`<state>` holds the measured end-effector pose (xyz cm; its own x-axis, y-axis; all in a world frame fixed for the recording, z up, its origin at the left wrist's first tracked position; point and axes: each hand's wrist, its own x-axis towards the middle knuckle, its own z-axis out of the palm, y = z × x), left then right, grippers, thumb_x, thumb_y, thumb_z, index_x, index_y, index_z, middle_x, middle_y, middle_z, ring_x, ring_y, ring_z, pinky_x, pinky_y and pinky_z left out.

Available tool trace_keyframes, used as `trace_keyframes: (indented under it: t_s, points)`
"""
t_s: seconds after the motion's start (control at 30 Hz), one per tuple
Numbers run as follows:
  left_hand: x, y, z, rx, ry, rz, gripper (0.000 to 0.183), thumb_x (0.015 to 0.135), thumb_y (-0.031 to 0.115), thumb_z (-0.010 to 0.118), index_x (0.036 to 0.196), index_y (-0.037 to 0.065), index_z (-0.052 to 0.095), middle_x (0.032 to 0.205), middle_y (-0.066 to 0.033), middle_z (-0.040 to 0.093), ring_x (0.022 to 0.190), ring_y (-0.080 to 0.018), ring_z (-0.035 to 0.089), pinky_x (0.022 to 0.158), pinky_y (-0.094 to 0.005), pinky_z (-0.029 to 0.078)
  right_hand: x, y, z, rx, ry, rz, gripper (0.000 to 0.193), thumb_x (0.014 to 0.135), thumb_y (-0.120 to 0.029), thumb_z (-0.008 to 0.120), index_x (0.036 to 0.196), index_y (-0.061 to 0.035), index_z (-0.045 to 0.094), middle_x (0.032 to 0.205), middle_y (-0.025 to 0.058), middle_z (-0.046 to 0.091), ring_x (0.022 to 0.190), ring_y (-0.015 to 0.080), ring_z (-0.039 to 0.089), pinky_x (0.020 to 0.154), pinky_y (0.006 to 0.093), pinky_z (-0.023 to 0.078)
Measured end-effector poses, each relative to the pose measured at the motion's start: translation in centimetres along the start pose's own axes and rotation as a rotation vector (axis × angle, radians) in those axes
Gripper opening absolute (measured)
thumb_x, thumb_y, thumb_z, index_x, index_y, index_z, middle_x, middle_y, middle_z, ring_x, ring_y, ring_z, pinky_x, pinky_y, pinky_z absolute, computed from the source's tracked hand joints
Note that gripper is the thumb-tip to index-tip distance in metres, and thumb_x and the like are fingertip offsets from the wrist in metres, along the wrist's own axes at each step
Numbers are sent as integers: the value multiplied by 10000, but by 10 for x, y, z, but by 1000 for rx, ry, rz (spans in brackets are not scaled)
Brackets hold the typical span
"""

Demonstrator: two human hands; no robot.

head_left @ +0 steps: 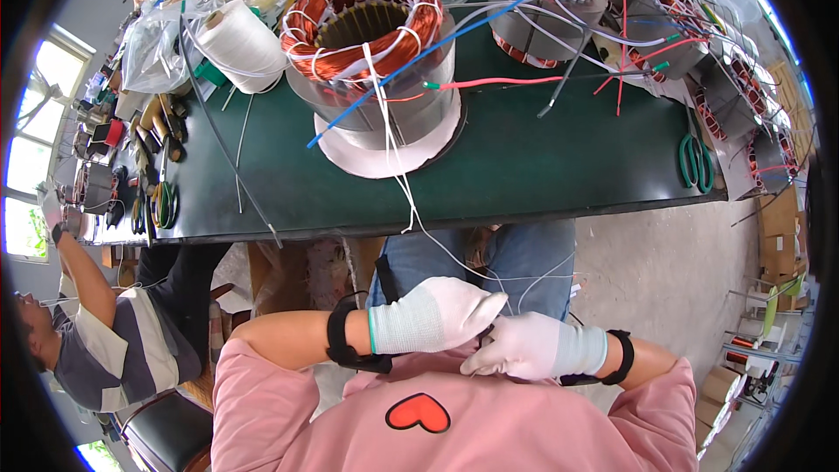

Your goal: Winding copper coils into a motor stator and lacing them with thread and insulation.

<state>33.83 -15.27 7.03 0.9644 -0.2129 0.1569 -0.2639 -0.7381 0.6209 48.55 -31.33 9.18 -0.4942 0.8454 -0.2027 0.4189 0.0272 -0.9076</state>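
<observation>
White cord (379, 92) hangs from the front of the copper-wound stator (345, 70) and runs down toward me. Nearer me than the stator, my gloved left hand (441, 313) and right hand (529, 345) sit close together, fingers curled; I cannot tell what they pinch. Beneath the stator: white sheet (354, 159). Left of it: thread spool (240, 45). Far right of it: green-handled scissors (696, 157).

White gloves (450, 313) here, white cord (382, 100), coppery-orange coil (332, 63), deep green counter (559, 149), and there, black-edged red heart (419, 413) on pink shirt (516, 419), blue jeans (529, 267)!
</observation>
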Motion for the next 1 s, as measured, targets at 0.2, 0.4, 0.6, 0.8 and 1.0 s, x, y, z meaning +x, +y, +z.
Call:
trace_keyframes:
  t_s: [0.2,0.4,0.6,0.8,1.0]
  points:
    - [-16,-12,-33,-526,58,-549,247,925,91,487,1118,3,614,977,-92,616,889,-181,602,822,-337,506,-16,20,-17,105,390,-203,275,886,-71,685,1146,-130,755,1048,110,660,919,247,625,816,331,517]
    - [-13,26,-85,-963,243,-664,354,861,19,424,1171,-33,588,1004,-71,589,908,-117,519,832,-278,467,-11,-8,-55,551,540,-147,261,1003,-47,577,1234,-18,696,798,22,559,810,101,542,764,252,476]
    - [23,62,-134,-298,850,-521,226,910,7,554,1121,8,636,934,6,583,754,-48,481,690,-207,419,31,-27,-75,341,792,-311,383,913,71,581,1281,-23,636,872,55,611,738,157,572,759,270,489]
    - [92,44,-208,661,667,-296,113,918,88,601,931,25,693,848,-90,687,701,-165,614,694,-294,489,47,-57,-100,-339,1211,-497,391,814,42,679,1175,-109,677,890,92,647,701,302,636,602,354,526]
    - [173,7,-241,1124,306,-70,294,885,312,667,864,21,699,767,-191,655,751,-360,678,697,-435,540,60,-51,-102,-382,1261,-355,356,899,-97,647,1250,-150,617,834,79,613,641,288,631,553,383,521]
